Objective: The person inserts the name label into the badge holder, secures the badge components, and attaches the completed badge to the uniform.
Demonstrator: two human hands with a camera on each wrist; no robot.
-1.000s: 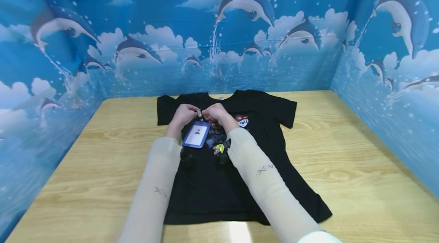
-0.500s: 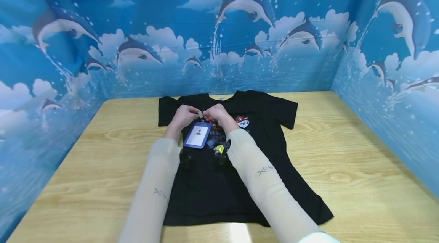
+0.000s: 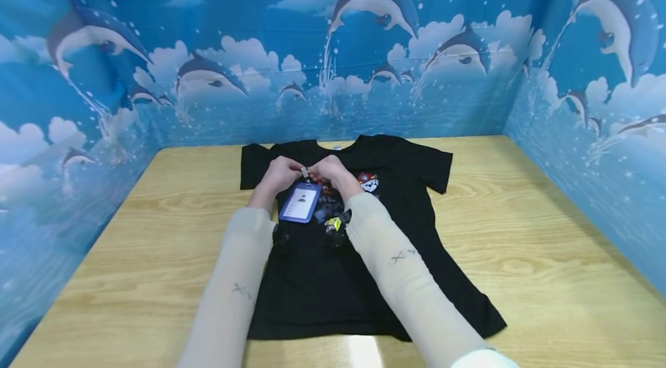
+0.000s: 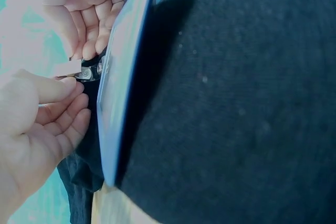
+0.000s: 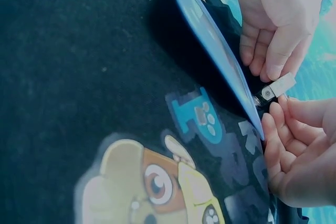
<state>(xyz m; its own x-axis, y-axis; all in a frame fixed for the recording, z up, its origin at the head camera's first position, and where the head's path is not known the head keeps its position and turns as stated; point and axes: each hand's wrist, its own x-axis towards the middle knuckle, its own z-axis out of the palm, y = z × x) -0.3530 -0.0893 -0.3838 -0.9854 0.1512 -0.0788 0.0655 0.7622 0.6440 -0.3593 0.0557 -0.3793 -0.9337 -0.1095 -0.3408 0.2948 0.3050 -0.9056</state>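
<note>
A black printed T-shirt (image 3: 333, 281) lies spread on the table. Over its chest, on the left side, is a blue-framed ID badge (image 3: 300, 203) with a white card. From its top extends a metal badge clip (image 5: 268, 94) with a pale strap (image 5: 283, 84). My left hand (image 3: 281, 174) pinches the clip and strap between thumb and fingers. Opposite it, my right hand (image 3: 330, 170) pinches at the same clip with thumb and forefinger, its other fingers curled. In the left wrist view, the badge (image 4: 123, 82) stands tilted off the shirt, casting a shadow.
The wooden table (image 3: 156, 252) extends around the shirt on both sides. A blue curtain (image 3: 250, 21) with dolphins encloses the back and sides. Cartoon prints, including a dog's face (image 5: 152, 182), lie on the shirt close to the hands.
The clip and badge have shifted very slightly to the right, and the clip has turned a little between the fingers. Both hands stay at about the same spot.
</note>
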